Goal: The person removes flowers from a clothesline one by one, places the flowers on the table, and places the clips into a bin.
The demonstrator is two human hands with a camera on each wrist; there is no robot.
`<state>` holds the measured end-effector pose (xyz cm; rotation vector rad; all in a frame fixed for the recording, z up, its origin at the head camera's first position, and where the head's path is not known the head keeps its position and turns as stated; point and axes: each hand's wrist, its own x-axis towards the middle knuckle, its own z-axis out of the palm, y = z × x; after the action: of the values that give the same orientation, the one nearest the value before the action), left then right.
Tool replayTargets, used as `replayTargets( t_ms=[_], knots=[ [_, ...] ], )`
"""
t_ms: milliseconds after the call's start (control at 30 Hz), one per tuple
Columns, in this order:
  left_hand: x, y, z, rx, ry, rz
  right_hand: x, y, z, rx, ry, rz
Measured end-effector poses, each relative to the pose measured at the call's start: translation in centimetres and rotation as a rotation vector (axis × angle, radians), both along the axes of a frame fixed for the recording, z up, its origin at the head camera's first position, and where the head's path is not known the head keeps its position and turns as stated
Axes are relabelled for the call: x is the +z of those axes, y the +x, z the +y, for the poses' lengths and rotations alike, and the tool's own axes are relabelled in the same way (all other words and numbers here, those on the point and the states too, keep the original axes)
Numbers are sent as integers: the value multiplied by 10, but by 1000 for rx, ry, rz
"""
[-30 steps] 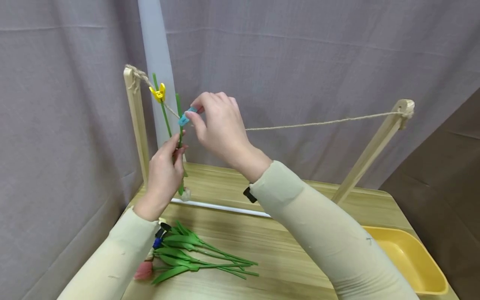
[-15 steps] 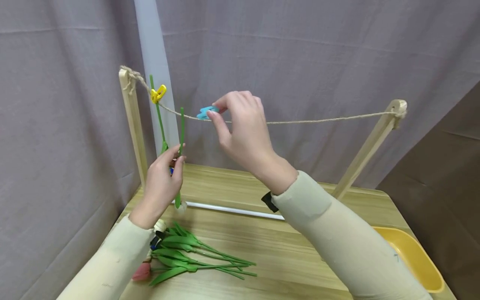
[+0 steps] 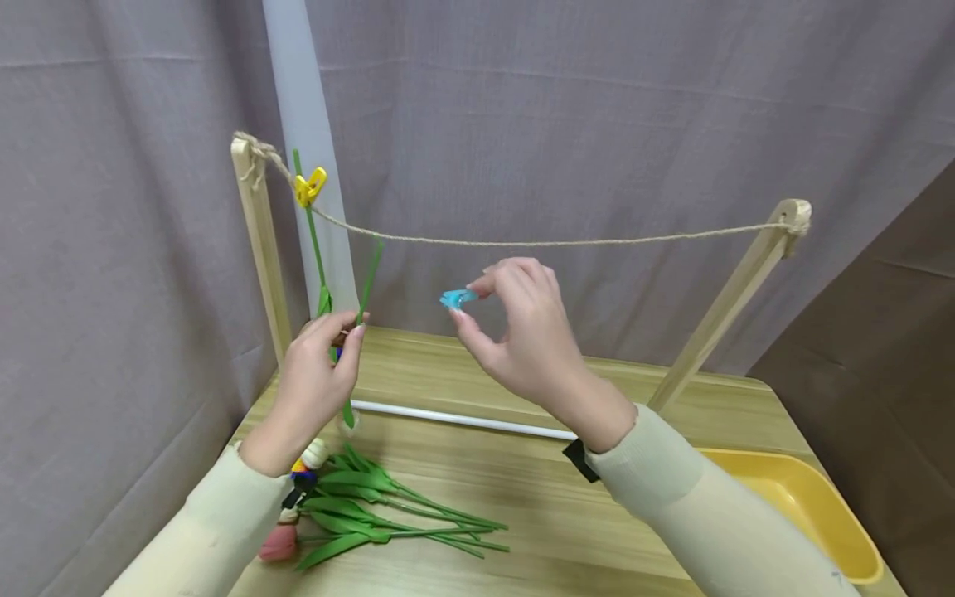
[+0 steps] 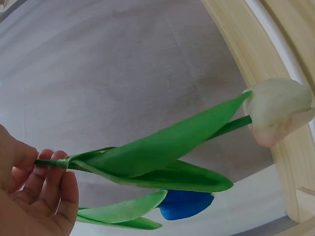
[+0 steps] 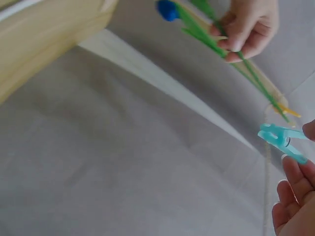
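Observation:
My left hand (image 3: 317, 365) pinches the green stem of a white artificial tulip (image 4: 280, 108), which hangs bloom down with its stem end just below the twine (image 3: 462, 243). A light blue clothespin (image 3: 457, 298) is pinched by its handles between the thumb and fingers of my right hand (image 3: 525, 332), below the twine and right of the stem. In the right wrist view the clothespin's (image 5: 280, 137) two arms show. A yellow clothespin (image 3: 309, 187) holds another stem on the twine at the left; that blue tulip (image 4: 186, 204) hangs bloom down behind my left hand.
The twine runs between two wooden posts (image 3: 261, 240) on the table (image 3: 537, 514). Several artificial tulips (image 3: 373, 506) lie at the front left. A yellow basin (image 3: 828, 514) stands at the right, partly behind my sleeve. A white rod (image 3: 462, 419) crosses the table.
The blue clothespin has come away from the stem and twine, moving right and down in my right hand. My left hand has lowered the white tulip, whose stem now tilts right.

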<state>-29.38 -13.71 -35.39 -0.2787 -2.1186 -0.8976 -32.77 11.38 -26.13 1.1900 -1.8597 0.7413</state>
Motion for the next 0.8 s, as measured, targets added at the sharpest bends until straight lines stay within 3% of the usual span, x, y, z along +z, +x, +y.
replayTargets(
  t_ms=[333, 600, 800],
  knots=[
    [-11, 12, -1, -10, -84, -24, -47, -12, 47, -53, 40, -130],
    [-18, 22, 6, -34, -127, -51, -76, -9, 75, -97, 62, -215],
    [-25, 30, 13, -69, -190, -127, -99, -5, 101, -152, 81, -259]
  ],
)
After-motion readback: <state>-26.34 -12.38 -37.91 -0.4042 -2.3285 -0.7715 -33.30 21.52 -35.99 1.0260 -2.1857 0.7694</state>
